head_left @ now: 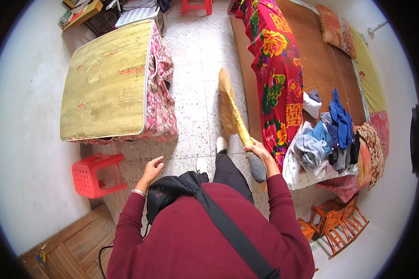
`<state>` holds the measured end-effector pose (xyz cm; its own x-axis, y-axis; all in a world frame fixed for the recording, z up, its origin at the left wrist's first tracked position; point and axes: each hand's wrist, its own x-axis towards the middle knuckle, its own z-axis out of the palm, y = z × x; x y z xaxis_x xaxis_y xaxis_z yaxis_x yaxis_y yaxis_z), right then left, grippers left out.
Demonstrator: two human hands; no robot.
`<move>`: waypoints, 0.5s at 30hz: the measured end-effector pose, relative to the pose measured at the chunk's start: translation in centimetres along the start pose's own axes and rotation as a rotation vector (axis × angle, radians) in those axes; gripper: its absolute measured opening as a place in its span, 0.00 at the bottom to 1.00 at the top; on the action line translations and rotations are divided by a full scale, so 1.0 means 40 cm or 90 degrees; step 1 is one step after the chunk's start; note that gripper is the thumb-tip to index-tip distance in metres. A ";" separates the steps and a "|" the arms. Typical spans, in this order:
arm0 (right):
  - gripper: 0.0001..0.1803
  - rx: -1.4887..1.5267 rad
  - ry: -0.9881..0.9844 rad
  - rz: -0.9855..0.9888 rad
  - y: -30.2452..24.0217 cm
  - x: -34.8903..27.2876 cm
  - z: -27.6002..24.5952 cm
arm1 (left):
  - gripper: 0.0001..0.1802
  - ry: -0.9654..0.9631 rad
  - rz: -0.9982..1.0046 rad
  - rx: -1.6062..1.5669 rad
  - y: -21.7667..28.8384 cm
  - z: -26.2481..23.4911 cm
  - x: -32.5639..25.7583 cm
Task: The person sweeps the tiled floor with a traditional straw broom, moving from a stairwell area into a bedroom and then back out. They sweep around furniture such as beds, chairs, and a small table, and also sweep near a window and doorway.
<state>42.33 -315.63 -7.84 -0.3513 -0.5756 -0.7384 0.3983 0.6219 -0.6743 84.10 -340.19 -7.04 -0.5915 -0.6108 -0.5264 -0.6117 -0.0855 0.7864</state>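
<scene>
In my right hand [260,151] is a straw broom [239,123], gripped near the end of its handle. Yellow wrapping covers the handle, and a grey rounded end [256,168] sticks out behind my fingers. The bristles point away from me, above the speckled floor [195,88]; whether they touch it I cannot tell. My left hand [152,170], with a light band at the wrist, hangs free with its fingers stretched out. It is nearest to a black mesh bag [162,193] worn at my front on a dark strap.
A table [104,88] with a floral skirt stands on the left, a red plastic stool [91,176] below it. On the right is a bed with a red floral cover [277,69] and piled clothes [328,135]. Wooden chairs [337,223] stand lower right, a wooden door [74,242] lower left.
</scene>
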 end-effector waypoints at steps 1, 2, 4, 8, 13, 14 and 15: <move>0.30 -0.035 0.017 -0.042 -0.019 0.032 -0.013 | 0.21 -0.002 0.002 -0.003 0.017 -0.001 0.030; 0.30 -0.071 0.032 -0.084 -0.033 0.070 -0.030 | 0.21 0.002 0.011 0.004 0.021 -0.001 0.065; 0.30 -0.084 0.045 -0.109 -0.090 0.136 -0.053 | 0.21 0.007 0.015 -0.024 0.054 -0.002 0.128; 0.26 -0.076 0.092 -0.063 -0.181 0.336 -0.115 | 0.20 0.045 0.007 -0.069 0.130 -0.007 0.280; 0.21 -0.024 -0.010 0.049 -0.358 0.490 -0.171 | 0.20 0.086 -0.058 -0.066 0.236 -0.005 0.432; 0.22 -0.025 -0.012 0.006 -0.394 0.510 -0.192 | 0.20 0.074 -0.050 -0.054 0.256 -0.007 0.468; 0.23 -0.025 -0.013 -0.037 -0.433 0.527 -0.215 | 0.20 0.062 -0.041 -0.043 0.277 -0.010 0.505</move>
<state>20.73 -333.96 -11.81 -0.3556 -0.6218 -0.6978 0.3446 0.6068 -0.7163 65.58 -353.81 -8.84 -0.4958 -0.6761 -0.5450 -0.6080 -0.1779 0.7737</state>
